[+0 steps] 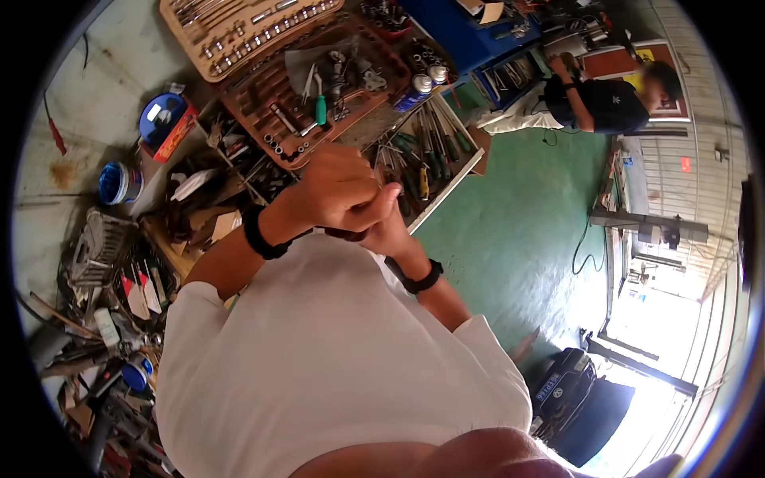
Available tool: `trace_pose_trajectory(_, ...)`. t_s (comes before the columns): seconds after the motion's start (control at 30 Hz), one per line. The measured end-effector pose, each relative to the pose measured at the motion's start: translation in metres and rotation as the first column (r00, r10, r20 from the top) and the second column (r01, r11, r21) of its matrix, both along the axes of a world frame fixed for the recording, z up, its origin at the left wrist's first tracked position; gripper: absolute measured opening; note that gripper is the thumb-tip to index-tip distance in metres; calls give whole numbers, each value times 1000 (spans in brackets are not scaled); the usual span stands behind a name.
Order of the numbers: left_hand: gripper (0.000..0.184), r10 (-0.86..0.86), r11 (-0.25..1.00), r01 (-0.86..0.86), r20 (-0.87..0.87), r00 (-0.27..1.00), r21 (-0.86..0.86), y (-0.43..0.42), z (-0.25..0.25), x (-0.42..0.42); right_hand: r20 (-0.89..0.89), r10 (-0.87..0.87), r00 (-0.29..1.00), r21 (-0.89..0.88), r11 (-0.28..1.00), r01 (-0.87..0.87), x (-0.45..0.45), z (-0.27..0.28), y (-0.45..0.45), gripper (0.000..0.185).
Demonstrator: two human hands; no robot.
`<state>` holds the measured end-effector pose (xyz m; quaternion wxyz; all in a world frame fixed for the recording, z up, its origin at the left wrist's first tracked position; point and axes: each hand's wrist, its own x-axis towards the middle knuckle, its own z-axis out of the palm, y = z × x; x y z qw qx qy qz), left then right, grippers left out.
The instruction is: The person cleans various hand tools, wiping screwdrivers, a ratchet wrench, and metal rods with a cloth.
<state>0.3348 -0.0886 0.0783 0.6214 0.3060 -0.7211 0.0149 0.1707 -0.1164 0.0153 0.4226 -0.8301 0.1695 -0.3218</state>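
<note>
My left hand [339, 190] is closed in a fist in front of my chest, its thumb lying toward the right. Pressed against it is my right hand [388, 227], mostly covered by the left, with its fingers hidden. A small dark reddish bit shows under the fists, but its kind is unclear. Just beyond the hands lies a brown tool case [253, 102] with sockets and a green-handled screwdriver [320, 110] on it. A drawer [454, 119] full of screwdrivers and other long tools sits right of the fists.
An open socket set [231, 49] stands at the back. Spray cans [416, 89] are beside the case. A co-worker [598, 103] stands at a blue tool cabinet [458, 36]. Cluttered parts and a grey crate [100, 247] fill the left. A dark car [566, 386] is behind right.
</note>
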Motion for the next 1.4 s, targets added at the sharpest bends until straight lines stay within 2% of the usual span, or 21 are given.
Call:
trace_pose_trajectory(0.07, 35, 53, 999, -53, -64, 997, 9, -2, 6, 7, -38, -21, 999, 48, 999, 23, -10, -6, -1, 44)
trace_pose_trajectory(0.13, 36, 68, 998, -68, -55, 996, 7, 1, 13, 12, -125, 87, 988, 94, 993, -76, -21, -2, -4, 51)
trace_pose_trajectory(0.27, 36, 65, 998, -66, -97, 993, -7, 1, 15, 14, -212, 54, 976, 224, 974, -5, -31, -2, 1, 55)
trace_pose_trajectory(0.33, 38, 112, 993, -102, -228, 967, 54, 5, 4, 11, -157, 81, 984, 374, 927, -17, -30, -9, 7, 53)
trace_pose_trajectory(0.37, 40, 175, 983, -155, -244, 954, 98, 5, -2, 10, -164, 100, 981, 368, 929, -33, -26, -18, 10, 49)
trace_pose_trajectory(0.4, 41, 160, 975, -102, -300, 941, 200, 5, 1, 10, -190, 71, 979, 404, 915, 12, -17, -15, 17, 49)
trace_pose_trajectory(0.47, 42, 134, 956, -61, -242, 961, 285, 4, -6, 11, -67, 30, 997, 454, 891, 4, -2, -24, 23, 45)
trace_pose_trajectory(0.5, 42, 128, 959, -57, -244, 961, 278, 6, -13, 10, -68, 25, 997, 448, 894, 8, 5, -21, 23, 45)
trace_pose_trajectory(0.57, 44, 48, 995, -46, -20, 999, 94, 6, -27, 11, -83, -95, 992, 140, 984, 106, 16, -11, 20, 50)
trace_pose_trajectory(0.67, 46, 59, 996, -54, -66, 996, 74, 7, -18, 27, -200, -146, 969, 145, 974, 177, 24, -4, 29, 45)
trace_pose_trajectory(0.73, 46, 88, 992, -78, -99, 991, 98, 8, -20, 41, -240, -103, 965, 212, 965, 156, 19, 2, 31, 52)
trace_pose_trajectory(0.8, 46, 206, 978, -194, -235, 950, 73, 11, -12, 56, -284, 6, 959, 248, 966, 68, 10, -5, 35, 58)
trace_pose_trajectory(1.0, 47, 338, 933, -273, -303, 891, 236, 23, -34, 69, -345, -68, 936, 285, 943, 173, 1, -11, 43, 62)
trace_pose_trajectory(1.07, 45, 307, 901, -204, -231, 923, 382, 28, -32, 66, -348, -58, 936, 321, 930, 177, -6, -21, 46, 59)
trace_pose_trajectory(1.1, 39, 234, 834, -105, -175, 956, 541, 30, -32, 66, -336, -56, 940, 446, 870, 211, -12, -16, 46, 56)
trace_pose_trajectory(1.13, 39, 236, 835, -110, -171, 957, 539, 28, -32, 68, -332, -54, 942, 445, 871, 206, -17, -14, 43, 56)
trace_pose_trajectory(1.2, 33, 79, 846, -73, 11, 997, 529, 25, -36, 73, -248, -149, 957, 539, 800, 264, -26, -8, 38, 53)
trace_pose_trajectory(1.23, 38, 69, 853, -144, 165, 984, 502, 27, -40, 76, -220, -182, 958, 553, 786, 276, -28, 3, 36, 47)
trace_pose_trajectory(1.27, 38, 63, 856, -138, 164, 984, 499, 27, -43, 77, -220, -189, 957, 550, 786, 281, -36, 6, 30, 47)
trace_pose_trajectory(1.33, 38, -182, 775, -69, 326, 928, 629, 31, -47, 78, -375, -110, 920, 499, 813, 301, -55, 11, 20, 48)
trace_pose_trajectory(1.4, 39, -248, 705, -79, 348, 904, 705, 35, -52, 67, -432, -56, 900, 510, 808, 295, -71, 15, 17, 48)
